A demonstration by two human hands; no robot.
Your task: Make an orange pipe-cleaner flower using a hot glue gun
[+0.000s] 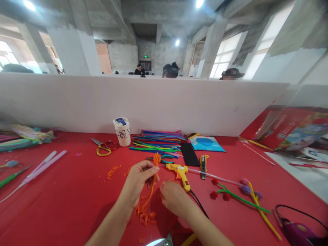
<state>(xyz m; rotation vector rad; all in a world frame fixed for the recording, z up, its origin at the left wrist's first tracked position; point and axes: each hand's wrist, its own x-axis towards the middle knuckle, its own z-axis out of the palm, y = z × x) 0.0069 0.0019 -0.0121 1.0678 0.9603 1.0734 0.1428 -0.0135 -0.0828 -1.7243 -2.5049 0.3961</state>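
Above the middle of the red counter (77,205), the left hand (139,179) holds a fuzzy orange stem (153,188), its grip narrow: thumb and fingers pinch just below the orange tuft (157,158) at the top, while the rest of the strand hangs in a slight curve toward a scatter of orange snippets (145,216). The right hand (174,198) is just beside it, low over the counter, fingers curled inward; whether its grip holds anything is hidden, so I cannot tell.

As for progress, the piece looks partly made: the tuft is bunched at the upper end, yet the lower length is plain and the snippets lie loose. A smaller heap of orange bits (112,172) sits apart, to the left. Off to the right, a green stem (242,199) with red pompoms and a yellow stem (263,213) with purple and pink ones appear complete; I judge the orange one to be well short of those. The yellow glue gun (181,174) lies near the right hand, and a stock of coloured pipe cleaners (159,141) lies farther off, mostly unshaped.
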